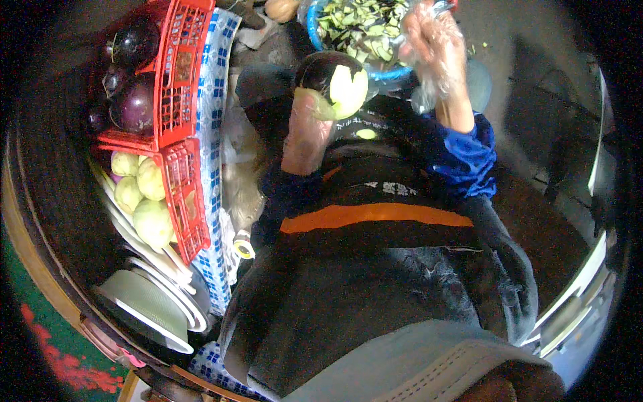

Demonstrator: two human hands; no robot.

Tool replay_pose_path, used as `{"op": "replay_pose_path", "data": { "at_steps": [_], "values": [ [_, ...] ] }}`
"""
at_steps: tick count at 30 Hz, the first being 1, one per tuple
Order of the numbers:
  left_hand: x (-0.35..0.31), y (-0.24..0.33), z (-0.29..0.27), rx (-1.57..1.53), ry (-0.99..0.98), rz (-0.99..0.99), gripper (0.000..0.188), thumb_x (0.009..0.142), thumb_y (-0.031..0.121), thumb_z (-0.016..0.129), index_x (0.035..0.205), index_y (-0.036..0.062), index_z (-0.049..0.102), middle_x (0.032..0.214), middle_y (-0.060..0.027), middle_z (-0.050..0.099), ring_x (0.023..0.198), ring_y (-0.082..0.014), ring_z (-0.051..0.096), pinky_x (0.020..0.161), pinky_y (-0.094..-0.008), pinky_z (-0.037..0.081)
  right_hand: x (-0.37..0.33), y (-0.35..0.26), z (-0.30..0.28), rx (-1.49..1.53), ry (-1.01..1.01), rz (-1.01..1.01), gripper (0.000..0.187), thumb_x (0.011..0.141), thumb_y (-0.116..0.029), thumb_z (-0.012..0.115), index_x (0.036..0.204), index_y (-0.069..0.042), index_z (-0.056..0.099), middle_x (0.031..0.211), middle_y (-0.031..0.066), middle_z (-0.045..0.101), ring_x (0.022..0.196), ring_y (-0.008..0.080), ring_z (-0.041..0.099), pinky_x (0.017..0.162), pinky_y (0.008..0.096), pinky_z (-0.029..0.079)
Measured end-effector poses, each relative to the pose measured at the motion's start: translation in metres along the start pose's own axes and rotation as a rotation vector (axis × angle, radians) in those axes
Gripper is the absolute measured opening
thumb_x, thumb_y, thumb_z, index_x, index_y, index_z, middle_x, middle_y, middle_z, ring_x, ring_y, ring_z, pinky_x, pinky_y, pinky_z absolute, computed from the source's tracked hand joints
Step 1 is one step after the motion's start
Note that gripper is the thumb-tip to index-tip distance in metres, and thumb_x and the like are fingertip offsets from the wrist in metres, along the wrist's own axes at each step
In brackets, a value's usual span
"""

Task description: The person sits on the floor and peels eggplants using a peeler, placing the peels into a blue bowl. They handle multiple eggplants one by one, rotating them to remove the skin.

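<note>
My left hand (310, 130), in a thin clear plastic glove, is closed round a large round eggplant (324, 71). Dark glossy skin covers most of it, and a pale peeled patch faces right. At the upper right, my gloved right hand (434, 40) is raised beside a blue-rimmed basin (313, 28), apart from the eggplant. Its fingers are closed on a small metallic tool (443, 7) at the frame's top edge, too cut off to name its kind. Dark and pale green peelings (365, 30) fill the basin. One pale scrap (366, 135) lies on my dark apron.
On the left, a red plastic basket (179, 74) holds several unpeeled eggplants (136, 104). A second red basket (186, 201) is beside pale peeled ones (153, 223). Nearer me are stacked white basins (151, 308). A blue-and-white checked cloth (213, 134) runs alongside. A brownish round object (282, 9) lies beyond.
</note>
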State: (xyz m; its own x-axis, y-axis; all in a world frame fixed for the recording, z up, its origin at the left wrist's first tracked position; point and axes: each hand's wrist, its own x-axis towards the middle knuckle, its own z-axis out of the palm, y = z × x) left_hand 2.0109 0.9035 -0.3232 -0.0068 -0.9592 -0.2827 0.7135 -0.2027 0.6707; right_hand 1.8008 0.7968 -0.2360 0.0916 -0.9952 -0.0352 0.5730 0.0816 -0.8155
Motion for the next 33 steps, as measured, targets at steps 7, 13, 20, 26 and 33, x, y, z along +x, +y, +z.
{"op": "replay_pose_path", "data": {
  "at_steps": [7,13,20,26,33],
  "values": [
    [-0.009,0.008,0.023,0.052,-0.09,-0.085,0.081,0.086,0.067,0.046,0.136,0.004,0.044,0.136,-0.0153,0.05,0.125,-0.0316,0.049,0.108,-0.0479,0.038,-0.004,0.02,0.012,-0.033,-0.195,0.074,0.042,0.087,-0.042,0.067,0.105,-0.008,0.048,0.071,0.0027,0.053,0.056,0.0103,0.051,0.044,0.0206,0.04],
    [-0.016,0.027,0.04,-0.16,-0.131,0.008,0.046,0.092,0.036,0.051,0.126,0.0046,0.055,0.123,-0.0127,0.061,0.111,-0.0257,0.06,0.098,-0.0423,0.048,0.033,0.033,-0.048,-1.146,0.134,-0.26,0.019,0.098,-0.025,0.054,0.104,-0.007,0.052,0.08,0.0027,0.06,0.069,0.0107,0.06,0.06,0.0273,0.052],
    [-0.004,0.033,0.054,-0.236,0.065,-0.225,0.068,0.09,0.057,0.037,0.135,0.0068,0.047,0.135,-0.0164,0.052,0.126,-0.0351,0.049,0.1,-0.0596,0.041,-0.011,-0.006,0.007,0.135,-0.112,0.047,0.013,0.098,-0.017,0.051,0.105,-0.006,0.051,0.076,0.0028,0.055,0.046,0.0026,0.038,0.052,0.0213,0.048],
    [-0.002,0.014,0.039,-0.163,-0.077,-0.097,0.097,0.078,0.086,0.023,0.142,0.0146,0.04,0.146,-0.0153,0.04,0.133,-0.0407,0.038,0.103,-0.0671,0.032,-0.034,0.004,0.038,0.024,-0.108,-0.007,0.023,0.096,-0.024,0.055,0.109,-0.006,0.05,0.079,0.0025,0.054,0.046,0.0027,0.035,0.055,0.0224,0.051],
    [-0.004,0.021,0.034,-0.427,-0.125,-0.107,0.081,0.079,0.067,0.056,0.138,0.0131,0.042,0.141,-0.0137,0.047,0.132,-0.0355,0.04,0.107,-0.0635,0.029,0.007,0.013,-0.018,-0.739,0.079,-0.384,0.021,0.097,-0.025,0.056,0.108,-0.008,0.051,0.076,0.0021,0.055,0.055,0.0062,0.048,0.059,0.0231,0.05]
  ]
}}
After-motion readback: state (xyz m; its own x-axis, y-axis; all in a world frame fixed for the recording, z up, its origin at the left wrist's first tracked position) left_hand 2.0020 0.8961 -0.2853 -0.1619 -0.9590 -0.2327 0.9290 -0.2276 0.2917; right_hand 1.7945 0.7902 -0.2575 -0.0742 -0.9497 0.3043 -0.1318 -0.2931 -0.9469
